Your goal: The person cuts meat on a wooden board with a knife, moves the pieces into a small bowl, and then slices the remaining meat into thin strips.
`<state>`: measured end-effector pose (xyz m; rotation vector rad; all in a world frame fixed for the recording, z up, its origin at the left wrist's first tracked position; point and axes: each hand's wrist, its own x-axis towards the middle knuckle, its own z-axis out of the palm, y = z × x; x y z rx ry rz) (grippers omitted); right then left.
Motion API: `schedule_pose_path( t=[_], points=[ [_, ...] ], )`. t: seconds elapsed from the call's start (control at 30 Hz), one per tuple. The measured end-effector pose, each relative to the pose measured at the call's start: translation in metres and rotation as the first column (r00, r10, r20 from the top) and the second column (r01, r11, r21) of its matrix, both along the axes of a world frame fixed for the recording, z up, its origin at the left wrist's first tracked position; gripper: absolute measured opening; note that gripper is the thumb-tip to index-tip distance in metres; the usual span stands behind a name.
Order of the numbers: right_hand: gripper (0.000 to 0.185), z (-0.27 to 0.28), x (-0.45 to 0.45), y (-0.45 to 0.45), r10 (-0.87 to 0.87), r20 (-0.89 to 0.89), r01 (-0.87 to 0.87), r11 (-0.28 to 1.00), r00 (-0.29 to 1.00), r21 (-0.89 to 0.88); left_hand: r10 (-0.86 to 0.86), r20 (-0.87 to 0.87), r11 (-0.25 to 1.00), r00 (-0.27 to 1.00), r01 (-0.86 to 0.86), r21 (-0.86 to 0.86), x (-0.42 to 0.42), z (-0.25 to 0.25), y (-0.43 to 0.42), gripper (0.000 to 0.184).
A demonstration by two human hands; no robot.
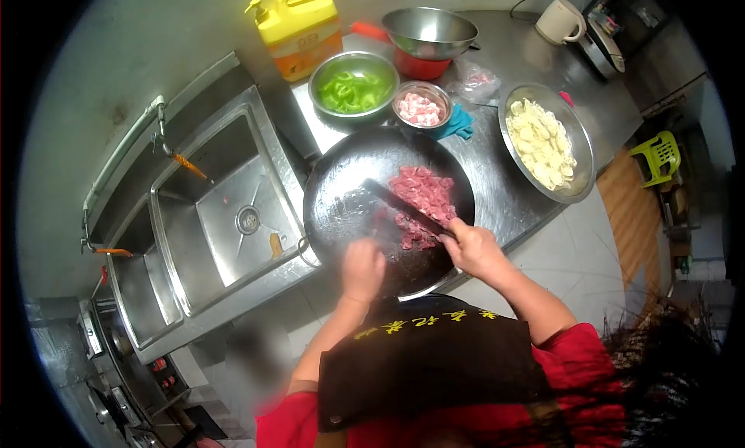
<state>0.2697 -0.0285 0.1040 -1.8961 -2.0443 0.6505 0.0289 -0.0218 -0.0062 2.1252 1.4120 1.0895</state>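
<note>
A dark, wet round chopping board [345, 164] lies in front of me, with sliced raw red meat [423, 190] heaped on its right side. My right hand [472, 250] is closed around the handle of a kitchen knife [403, 206]. The blade points up and left across the board, and pieces of meat lie on both sides of it. My left hand [363, 271] is over the near left part of the board, apart from the knife. Motion blurs its fingers, so their pose is unclear.
Behind the board stand a bowl of green strips [353, 93], a small bowl of pale pink meat [421, 109], a blue cloth [458, 123] and a yellow jug [299, 29]. A bowl of pale slices [541, 145] sits right. A steel sink [225, 207] adjoins on the left.
</note>
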Motion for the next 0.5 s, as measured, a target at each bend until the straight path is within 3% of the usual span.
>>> schedule_pose_path(
  t=[0.1,0.2,0.23,0.37,0.5],
  points=[
    [0.02,0.005,0.017,-0.003,-0.061,-0.081,0.059,0.998,0.995,-0.028,0.161,-0.013,0.984,0.987,-0.162,-0.07,-0.007,0.005,0.024,0.024],
    [0.021,0.012,0.021,-0.01,-0.134,-0.119,0.129,0.99,0.984,-0.055,0.146,0.025,0.987,0.989,-0.144,-0.066,0.007,0.008,0.045,0.014],
    [0.021,0.013,0.021,-0.012,-0.152,-0.134,0.146,0.988,0.979,-0.057,0.028,0.054,0.998,0.998,-0.025,-0.063,0.013,0.014,0.05,0.014],
    [0.023,0.011,0.026,-0.022,-0.207,-0.159,0.207,0.978,0.965,-0.015,-0.179,0.038,0.973,0.983,0.183,-0.138,0.045,0.002,0.042,0.017],
    [0.023,0.013,0.041,-0.033,-0.277,-0.144,0.275,0.961,0.95,-0.034,-0.237,-0.087,0.971,0.968,0.239,0.014,0.063,0.011,0.024,0.035]
  ],
)
